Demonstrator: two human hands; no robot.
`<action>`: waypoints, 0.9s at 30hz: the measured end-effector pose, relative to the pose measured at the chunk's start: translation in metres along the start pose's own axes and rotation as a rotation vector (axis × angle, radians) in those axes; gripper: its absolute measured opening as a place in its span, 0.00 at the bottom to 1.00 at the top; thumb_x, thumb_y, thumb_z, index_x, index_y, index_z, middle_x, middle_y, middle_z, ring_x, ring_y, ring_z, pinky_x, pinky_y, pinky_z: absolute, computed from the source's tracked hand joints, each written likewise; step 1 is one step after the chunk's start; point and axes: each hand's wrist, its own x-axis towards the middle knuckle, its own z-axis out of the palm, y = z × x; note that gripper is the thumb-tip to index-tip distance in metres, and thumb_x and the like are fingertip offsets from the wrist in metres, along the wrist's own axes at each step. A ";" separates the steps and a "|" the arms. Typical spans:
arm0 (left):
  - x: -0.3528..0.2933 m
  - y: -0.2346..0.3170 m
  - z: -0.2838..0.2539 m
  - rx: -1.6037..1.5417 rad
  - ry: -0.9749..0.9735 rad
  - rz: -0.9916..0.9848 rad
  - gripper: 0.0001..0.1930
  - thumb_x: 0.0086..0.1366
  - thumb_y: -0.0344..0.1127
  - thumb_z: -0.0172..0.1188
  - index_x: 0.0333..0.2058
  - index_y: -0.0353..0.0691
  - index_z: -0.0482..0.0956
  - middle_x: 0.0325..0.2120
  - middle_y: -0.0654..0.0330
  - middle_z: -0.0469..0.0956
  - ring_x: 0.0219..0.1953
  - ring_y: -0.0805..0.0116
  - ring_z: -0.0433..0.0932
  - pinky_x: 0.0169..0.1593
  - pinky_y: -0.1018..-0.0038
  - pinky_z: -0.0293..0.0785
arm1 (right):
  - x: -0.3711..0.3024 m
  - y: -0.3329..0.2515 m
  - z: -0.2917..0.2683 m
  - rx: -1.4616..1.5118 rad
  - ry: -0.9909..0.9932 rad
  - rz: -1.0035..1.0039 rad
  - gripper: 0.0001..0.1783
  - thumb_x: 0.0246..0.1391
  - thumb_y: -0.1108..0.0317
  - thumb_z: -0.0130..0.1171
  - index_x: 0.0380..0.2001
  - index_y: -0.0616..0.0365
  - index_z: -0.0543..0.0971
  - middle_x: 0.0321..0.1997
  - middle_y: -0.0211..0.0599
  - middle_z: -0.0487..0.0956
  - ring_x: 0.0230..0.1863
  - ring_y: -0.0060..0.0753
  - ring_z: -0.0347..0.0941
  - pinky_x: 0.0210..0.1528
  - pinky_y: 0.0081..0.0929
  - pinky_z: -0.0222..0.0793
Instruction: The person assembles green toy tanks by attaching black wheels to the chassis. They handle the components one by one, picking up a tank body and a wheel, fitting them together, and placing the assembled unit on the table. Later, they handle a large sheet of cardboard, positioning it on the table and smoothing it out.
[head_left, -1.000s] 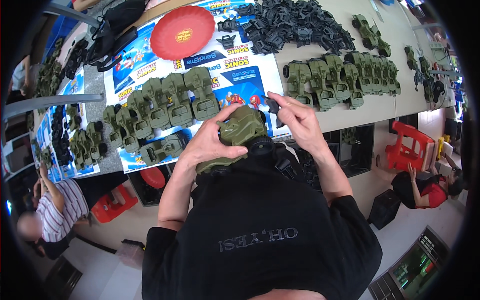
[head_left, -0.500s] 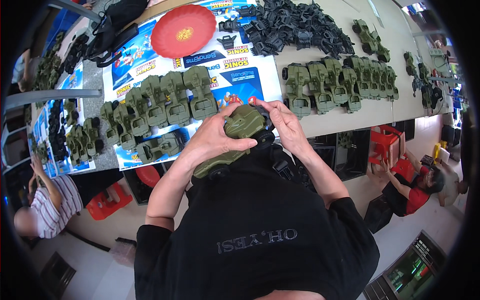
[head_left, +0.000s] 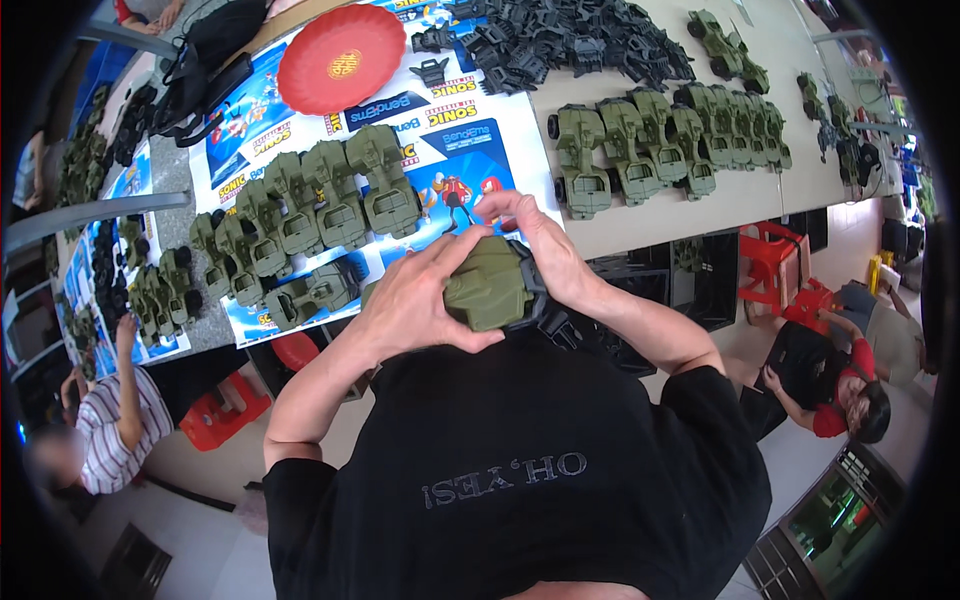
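Olive toy vehicle [head_left: 487, 285] sits before our black shirt [head_left: 520, 420]: our left hand [head_left: 412, 295] grips it, fingers and thumb spread around it; our right hand [head_left: 552, 252] curves along its right side, fingers bent, whether pinching anything we cannot tell.

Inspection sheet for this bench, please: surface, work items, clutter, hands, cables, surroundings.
Surface: pale table, partly covered by a printed sheet.
Work items: green toy car in hand; more cars lined up at left and right; heap of black parts behind.
Clutter: red dish, black bag.
Hands: left hand grips the toy car; right hand at its black end, grip unclear.
Cables: nothing clearly seen.
Surroundings: people in striped shirt and red shirt; red stool.
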 end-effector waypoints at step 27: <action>0.006 0.028 0.004 0.180 0.049 -0.181 0.51 0.40 0.56 0.69 0.58 0.33 0.57 0.39 0.46 0.73 0.37 0.51 0.77 0.41 0.61 0.73 | -0.009 0.020 -0.009 0.618 0.117 -0.075 0.32 0.64 0.46 0.25 0.38 0.61 0.73 0.31 0.32 0.72 0.28 0.19 0.56 0.33 0.19 0.53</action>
